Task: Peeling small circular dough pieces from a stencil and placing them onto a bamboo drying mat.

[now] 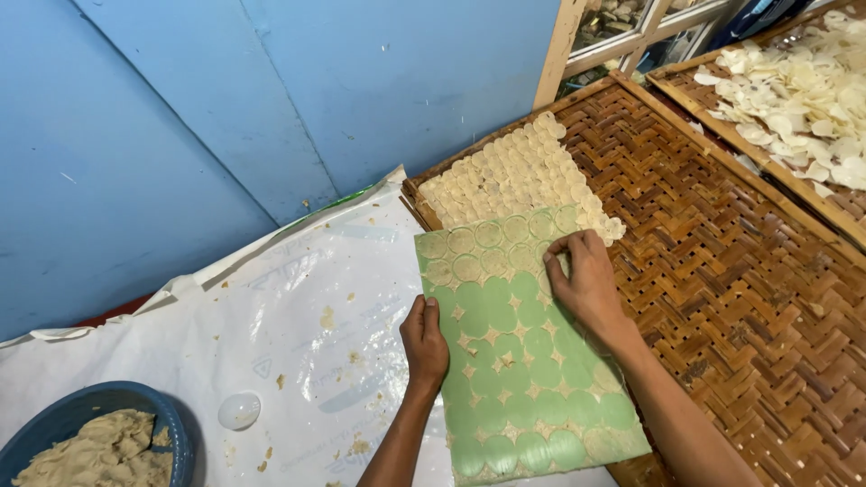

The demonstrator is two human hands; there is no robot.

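The left hand (424, 338) clasps the left edge of a green sheet (528, 379), its grip pressed together on that edge with the thumb on top. The sheet lies tilted, its near end over the white plastic cover (298, 352) of the worktop and its far end resting on a woven bamboo tray (722, 261). Pale round dough discs (492, 236) sit in rows on the far part of the sheet; the nearer part shows only round marks with scraps of dough between them.

The right hand (586, 280) rests on the far right part of the sheet, fingertips (557, 260) bent down and pinching at a disc near the sheet's edge (whether the disc is lifted cannot be told). Just beyond the sheet, many more discs (514, 176) lie overlapping in rows on the tray.

At the near left stands a blue bowl (176, 433) holding a lump of beige dough (95, 451), with a small clear round lid (239, 410) just beside it. A second tray (776, 176) at the far right carries a loose heap of white chips (803, 95). A blue wall (271, 108) runs behind.
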